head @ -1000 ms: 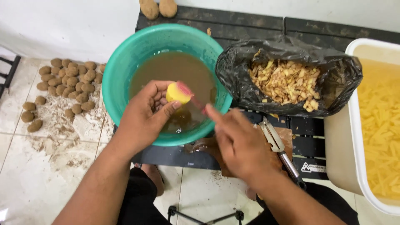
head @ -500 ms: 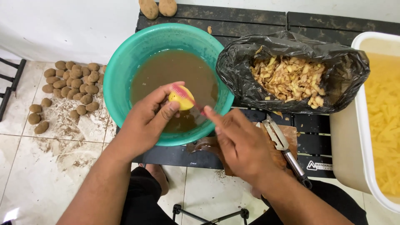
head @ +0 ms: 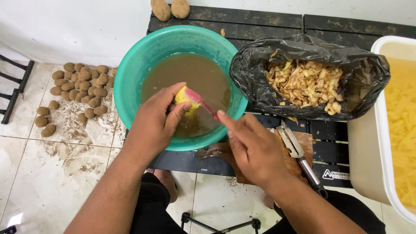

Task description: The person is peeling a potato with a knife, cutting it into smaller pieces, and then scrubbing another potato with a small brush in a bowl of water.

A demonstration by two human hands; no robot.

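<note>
Two hands over green basin (head: 130,78): left hand (head: 151,125) gripping peeled yellow potato (head: 184,97), right hand (head: 255,149) pinching pink brush (head: 200,100), beside black bag of peelings (head: 260,82).

White tub (head: 392,130) cut off at right.

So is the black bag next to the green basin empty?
No, the black bag is full of pale potato peelings.

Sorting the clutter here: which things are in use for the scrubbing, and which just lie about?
In use: left hand, peeled potato, right hand, red brush, green basin.
Lying about: peeler, peel bag, floor potatoes, white tub.
</note>
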